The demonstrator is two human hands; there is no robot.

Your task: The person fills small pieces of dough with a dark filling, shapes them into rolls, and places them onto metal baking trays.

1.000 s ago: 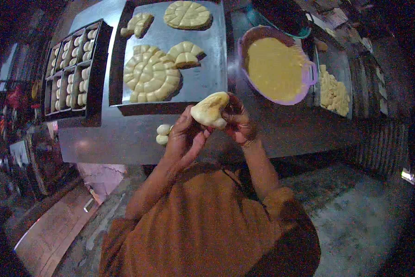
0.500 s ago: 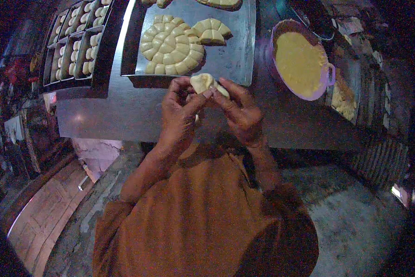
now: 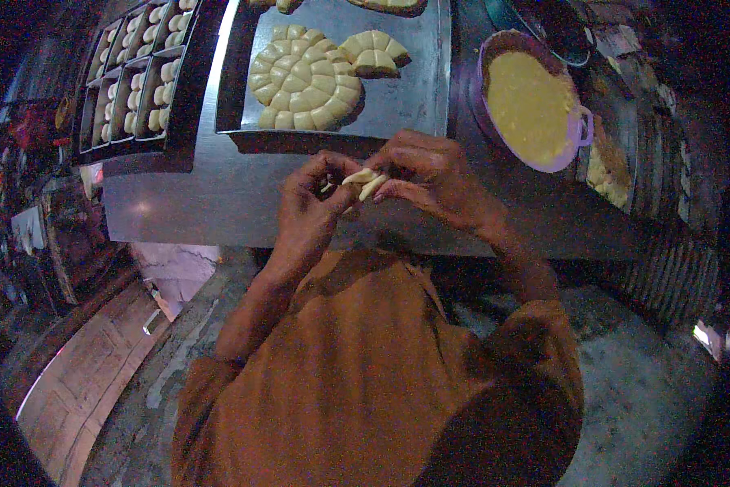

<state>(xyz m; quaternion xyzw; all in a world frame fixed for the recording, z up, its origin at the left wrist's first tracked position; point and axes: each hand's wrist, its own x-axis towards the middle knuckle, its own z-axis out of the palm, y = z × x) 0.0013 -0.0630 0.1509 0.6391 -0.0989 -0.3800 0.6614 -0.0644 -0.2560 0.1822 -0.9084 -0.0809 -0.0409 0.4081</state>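
A small piece of pale dough (image 3: pixel 367 180) is pinched between my two hands, just in front of the tray's near edge. My left hand (image 3: pixel 315 193) grips its left end between thumb and fingers. From the right, my right hand (image 3: pixel 430 174) pinches the other end, its back turned up and partly covering the fingers. Beyond them lies a metal baking tray (image 3: pixel 397 114). On the tray rests a round, turtle-like shape (image 3: pixel 304 81) made of many dough pieces, with a smaller scored dough piece (image 3: pixel 375 53) touching its upper right.
At the left stands a dark rack of loaf tins (image 3: pixel 138 61) holding small dough balls. A purple handled basin (image 3: pixel 535 105) with a yellow mass sits to the right. The dark table (image 3: pixel 211 195) runs below my hands; another tray (image 3: pixel 609 174) lies beyond the basin.
Both hands have drawn the dough slightly nearer to me. It was a folded, rounded lump and now looks thinner and twisted. My right hand has turned over it.
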